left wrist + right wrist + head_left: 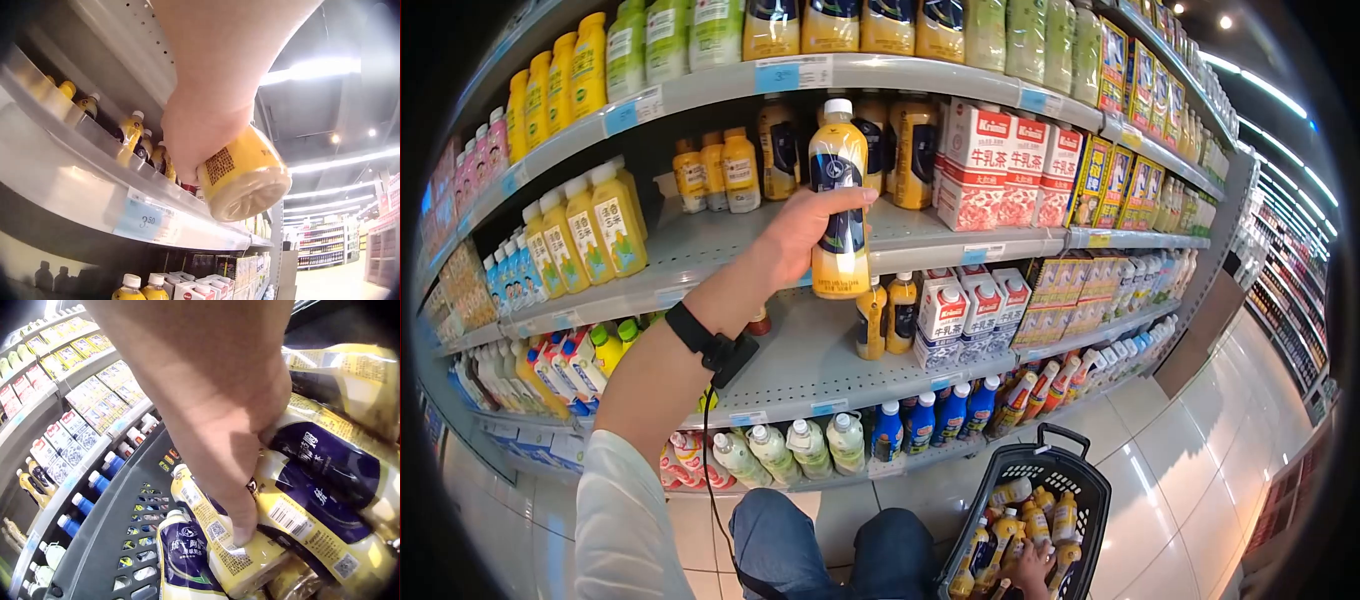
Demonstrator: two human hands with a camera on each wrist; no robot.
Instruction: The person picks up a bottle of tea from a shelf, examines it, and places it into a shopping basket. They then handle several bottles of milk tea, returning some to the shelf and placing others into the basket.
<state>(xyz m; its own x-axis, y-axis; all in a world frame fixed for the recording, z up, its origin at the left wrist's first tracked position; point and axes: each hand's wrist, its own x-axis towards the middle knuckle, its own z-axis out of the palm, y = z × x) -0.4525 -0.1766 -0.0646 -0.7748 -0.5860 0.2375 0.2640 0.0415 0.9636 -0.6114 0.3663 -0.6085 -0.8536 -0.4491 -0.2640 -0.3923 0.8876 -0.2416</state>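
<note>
My left hand (815, 235) grips an upright milk tea bottle (840, 265), with a white cap, yellow body and dark blue label, in front of the middle shelf. In the left wrist view the bottle's base (250, 194) points towards the camera, and most fingers are hidden behind it. Down in the black basket (1097, 500), my right hand (1028, 570) is among several similar bottles (1000, 530). The right wrist view shows its thumb (242, 522) against a yellow bottle (287, 515) with a barcode; the other fingers are hidden, so their grip cannot be told.
Behind the left hand, more yellow and dark bottles (915, 150) stand on the shelf beside red and white milk tea cartons (1028, 160). Shelf edges (960, 250) carry price tags. Blue bottles (950, 415) line the lowest shelf near the basket. A tiled aisle (1190, 450) runs right.
</note>
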